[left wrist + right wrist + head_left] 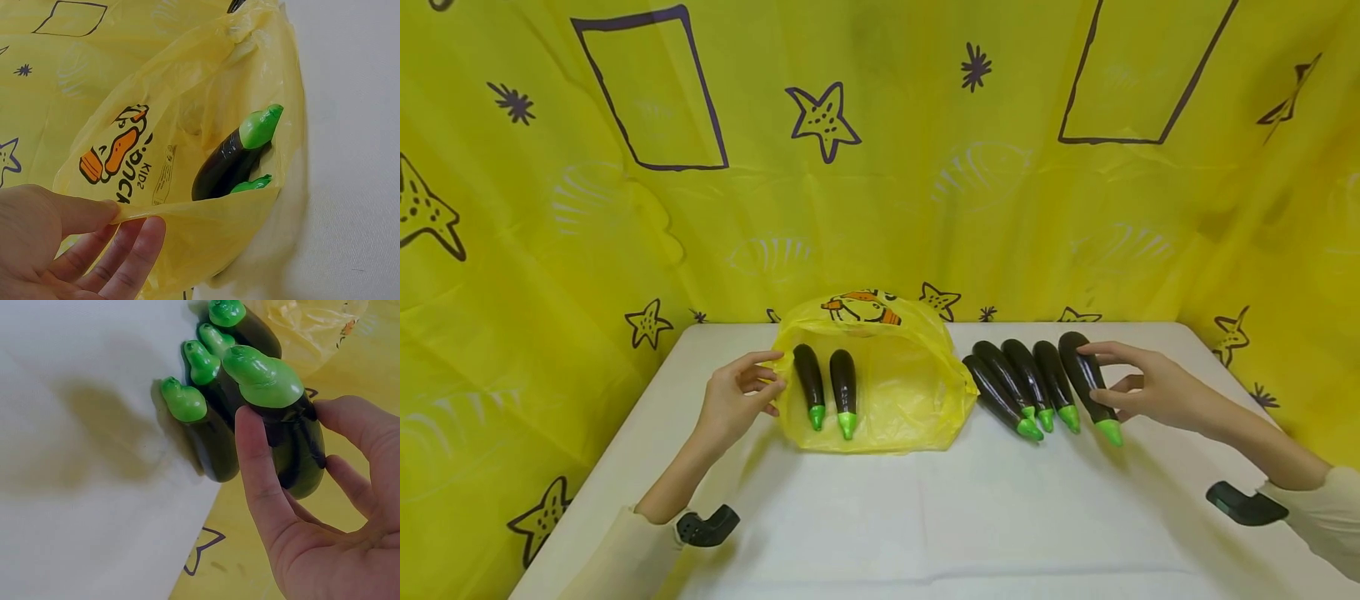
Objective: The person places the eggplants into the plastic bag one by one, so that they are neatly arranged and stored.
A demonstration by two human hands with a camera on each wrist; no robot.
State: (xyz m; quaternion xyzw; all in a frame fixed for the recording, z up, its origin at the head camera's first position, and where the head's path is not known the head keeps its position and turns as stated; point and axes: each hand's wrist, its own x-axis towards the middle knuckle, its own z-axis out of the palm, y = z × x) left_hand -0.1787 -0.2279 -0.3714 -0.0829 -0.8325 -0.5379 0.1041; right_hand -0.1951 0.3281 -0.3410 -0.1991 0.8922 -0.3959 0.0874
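Two eggplants (844, 383) lie in the bag (902, 400), whose rim the left hand (735, 400) pinches; the right hand (1157, 389) grips another eggplant (1083, 377), near four more (1027, 375) on the table (850, 517).

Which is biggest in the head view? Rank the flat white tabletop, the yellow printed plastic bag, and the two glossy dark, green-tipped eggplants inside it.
1. White tabletop
2. Yellow bag
3. Left eggplant and right eggplant: too alike to rank.
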